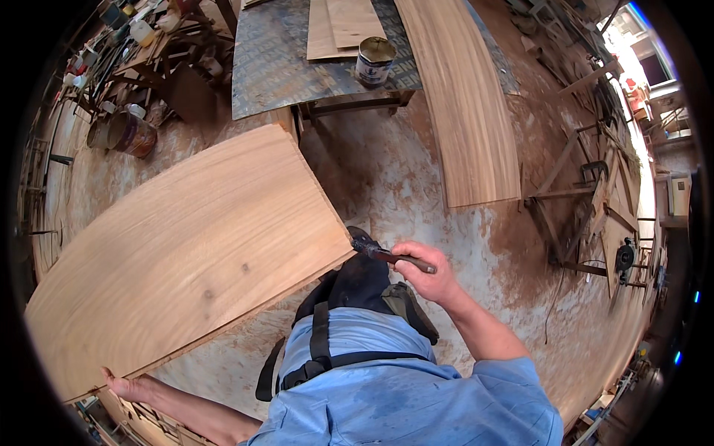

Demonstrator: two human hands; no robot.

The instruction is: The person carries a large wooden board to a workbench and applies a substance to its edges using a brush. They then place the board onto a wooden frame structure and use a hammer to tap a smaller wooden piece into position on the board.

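A wide, light-brown wooden board [201, 238] with visible grain and two small knots stretches across my left side. At its near left edge, my left hand [128, 386] grips the rim, thumb up against the edge; the other fingers are mostly hidden beneath. My right hand [428, 271] is closed round the dark handle of a paintbrush [379, 254]. The brush's dark bristles touch the board's end at the corner closest to me. On the table ahead stands an open paint tin [375, 61] with a pale label and stained rim.
Ahead is a table with a dark sheet top [271, 67], bearing smaller boards [327, 30]. A long plank [476, 126] overhangs its right side. Buckets [132, 135] and cluttered bottles are at the far left. Wooden frames and scrap [595, 193] line the right.
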